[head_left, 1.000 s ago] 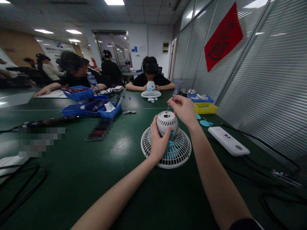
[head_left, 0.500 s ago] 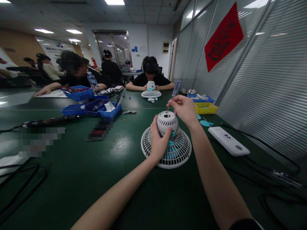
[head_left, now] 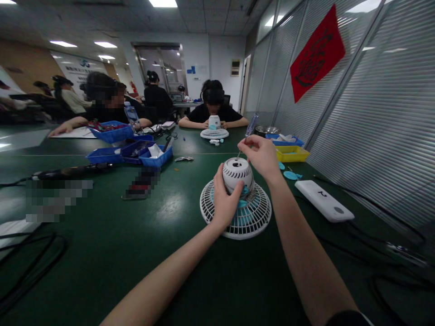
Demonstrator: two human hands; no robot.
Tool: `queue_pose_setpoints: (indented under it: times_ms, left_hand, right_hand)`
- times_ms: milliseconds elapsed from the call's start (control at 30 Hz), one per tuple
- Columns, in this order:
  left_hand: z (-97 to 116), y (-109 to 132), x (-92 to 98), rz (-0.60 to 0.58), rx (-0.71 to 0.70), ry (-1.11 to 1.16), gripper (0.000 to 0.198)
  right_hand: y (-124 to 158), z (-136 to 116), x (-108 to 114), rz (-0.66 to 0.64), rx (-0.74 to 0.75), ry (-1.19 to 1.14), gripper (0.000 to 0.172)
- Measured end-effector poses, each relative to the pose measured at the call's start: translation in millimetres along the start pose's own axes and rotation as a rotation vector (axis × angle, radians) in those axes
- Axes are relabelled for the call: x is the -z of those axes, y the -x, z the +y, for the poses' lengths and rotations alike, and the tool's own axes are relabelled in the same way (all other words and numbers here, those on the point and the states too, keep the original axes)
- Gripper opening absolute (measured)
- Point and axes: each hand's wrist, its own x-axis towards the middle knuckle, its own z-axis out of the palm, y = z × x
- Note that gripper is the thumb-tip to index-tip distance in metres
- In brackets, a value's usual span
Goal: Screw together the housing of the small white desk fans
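Note:
A white fan with a round grille lies face down on the green table, its motor housing pointing up. Light-blue parts show through the grille and beside the housing. Wrapped around the housing's left side is my left hand, thumb toward me. My right hand pinches a screwdriver with a clear handle, held tilted above the housing. Its shaft runs down to the opening in the housing's top; whether the tip meets a screw is too small to tell.
Blue bins with parts stand at the left, a yellow tray at the right. A white power bank with cables lies near my right forearm. Across the table a person handles a similar fan.
The screwdriver and my right hand have shifted very slightly to the right. My left hand and the fan stay in place.

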Motion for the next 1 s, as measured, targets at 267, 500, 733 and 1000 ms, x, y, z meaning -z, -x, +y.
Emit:
queue_pose_setpoints:
  times_ms: [267, 500, 733, 1000]
  left_hand:
    - [-0.4, -0.7, -0.1, 0.007, 0.007, 0.005, 0.066]
    - [-0.1, -0.6, 0.4, -0.003, 0.008, -0.016, 0.067]
    - [0.0, -0.7, 0.6, -0.004, 0.001, 0.005, 0.066]
    - [-0.3, -0.9, -0.1, -0.003, 0.008, -0.002, 0.069]
  right_hand:
    - [-0.4, 3.1, -4.1, 0.016, -0.048, -0.088, 0.017]
    - [0.3, 0.1, -4.2, -0.032, -0.078, -0.16, 0.007]
    - [0.8, -0.9, -2.8, -0.013, -0.02, -0.046, 0.009]
    - [0.2, 0.0, -3.0, 0.006, 0.013, 0.028, 0.007]
